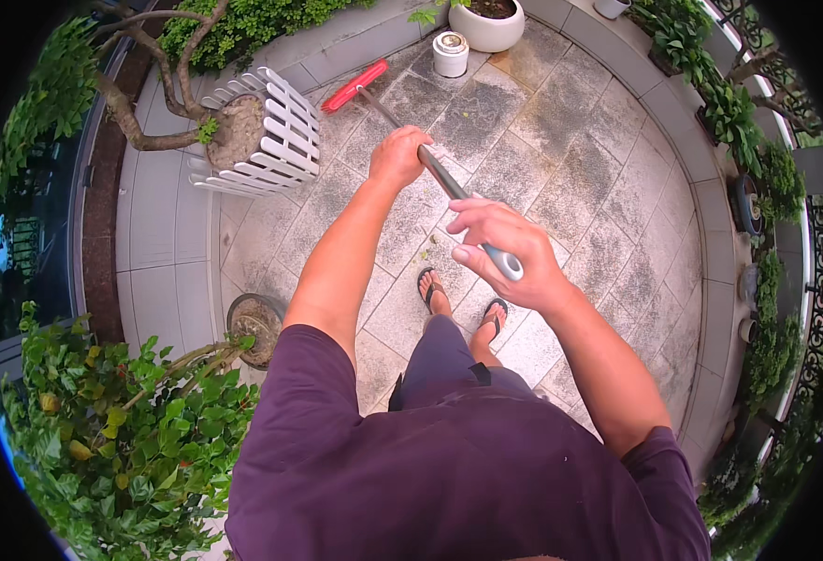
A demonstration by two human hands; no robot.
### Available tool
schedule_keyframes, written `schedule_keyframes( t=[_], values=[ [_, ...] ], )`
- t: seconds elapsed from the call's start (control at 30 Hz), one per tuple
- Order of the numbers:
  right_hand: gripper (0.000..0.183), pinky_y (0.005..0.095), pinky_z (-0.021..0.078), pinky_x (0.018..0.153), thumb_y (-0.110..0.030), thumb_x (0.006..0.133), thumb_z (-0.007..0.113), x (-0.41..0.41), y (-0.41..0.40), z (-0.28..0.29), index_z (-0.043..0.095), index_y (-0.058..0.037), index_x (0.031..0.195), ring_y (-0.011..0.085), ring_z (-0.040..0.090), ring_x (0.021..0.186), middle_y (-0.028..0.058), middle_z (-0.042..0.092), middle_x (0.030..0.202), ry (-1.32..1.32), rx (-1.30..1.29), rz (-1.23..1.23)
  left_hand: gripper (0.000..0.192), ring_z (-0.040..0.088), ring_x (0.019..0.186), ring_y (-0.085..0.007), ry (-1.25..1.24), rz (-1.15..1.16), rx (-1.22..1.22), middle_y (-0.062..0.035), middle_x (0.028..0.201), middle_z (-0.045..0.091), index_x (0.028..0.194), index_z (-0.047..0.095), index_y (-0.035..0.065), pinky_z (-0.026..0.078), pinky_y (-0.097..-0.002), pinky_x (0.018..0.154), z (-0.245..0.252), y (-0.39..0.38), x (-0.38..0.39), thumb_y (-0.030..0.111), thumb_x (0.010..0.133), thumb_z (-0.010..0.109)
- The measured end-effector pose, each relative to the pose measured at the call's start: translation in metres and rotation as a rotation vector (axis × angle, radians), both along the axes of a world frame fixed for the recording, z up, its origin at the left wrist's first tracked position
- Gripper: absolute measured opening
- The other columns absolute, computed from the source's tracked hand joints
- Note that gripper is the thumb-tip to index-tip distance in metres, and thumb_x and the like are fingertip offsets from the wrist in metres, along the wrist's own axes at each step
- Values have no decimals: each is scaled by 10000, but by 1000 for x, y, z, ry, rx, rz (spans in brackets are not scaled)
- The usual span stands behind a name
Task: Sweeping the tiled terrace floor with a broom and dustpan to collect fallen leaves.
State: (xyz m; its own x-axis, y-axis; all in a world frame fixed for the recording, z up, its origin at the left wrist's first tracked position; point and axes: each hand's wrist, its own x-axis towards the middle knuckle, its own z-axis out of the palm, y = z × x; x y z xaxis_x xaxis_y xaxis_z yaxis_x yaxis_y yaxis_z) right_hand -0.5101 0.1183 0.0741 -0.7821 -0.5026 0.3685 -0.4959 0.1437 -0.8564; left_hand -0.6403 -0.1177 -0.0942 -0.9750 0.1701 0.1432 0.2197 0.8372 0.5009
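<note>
A long-handled push broom with a red head (355,85) reaches away from me, its head on the paved floor near the raised planter wall. My left hand (399,158) is closed around the middle of its metal handle (443,174). Nearer my body, my right hand (513,249) is at the grey grip end (503,263), the thumb on one side and the fingers loosely spread over the other. Whether the right palm bears on the handle is hidden. My sandalled feet stand on the stone tiles below the handle.
A white picket planter (291,133) with a gnarled tree stands left of the broom head. Beyond are a white lidded container (451,55) and a round white pot (489,28). A dark round pot (256,329) sits at lower left. A curved low wall (716,280) with plants borders the right.
</note>
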Motion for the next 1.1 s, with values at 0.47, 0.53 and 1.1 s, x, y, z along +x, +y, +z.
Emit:
schedule_keyframes(
  t=[0.47, 0.53, 1.1],
  values=[
    [311, 522, 536, 963, -321, 886, 757, 62, 60, 163, 663, -65, 737, 317, 758, 917, 92, 739, 791, -97, 220, -160, 281, 681, 832, -292, -38, -458, 303, -63, 774, 691, 775, 704, 110, 535, -430, 714, 35, 81, 87, 342, 935, 702],
    [360, 504, 565, 912, -379, 924, 735, 77, 75, 203, 648, -80, 742, 290, 763, 863, 74, 740, 773, -47, 194, -207, 306, 684, 750, -305, -32, -578, 313, -56, 716, 671, 733, 660, 122, 528, -454, 650, 77, 101, 106, 340, 948, 679],
    [122, 407, 605, 810, 6, 837, 746, 85, 27, 139, 655, 20, 757, 310, 751, 800, 141, 722, 778, -13, 163, -535, 197, 675, 980, -328, -242, -629, 167, -66, 941, 725, 917, 757, 182, 542, -468, 839, 17, 139, 36, 358, 904, 670]
  ],
)
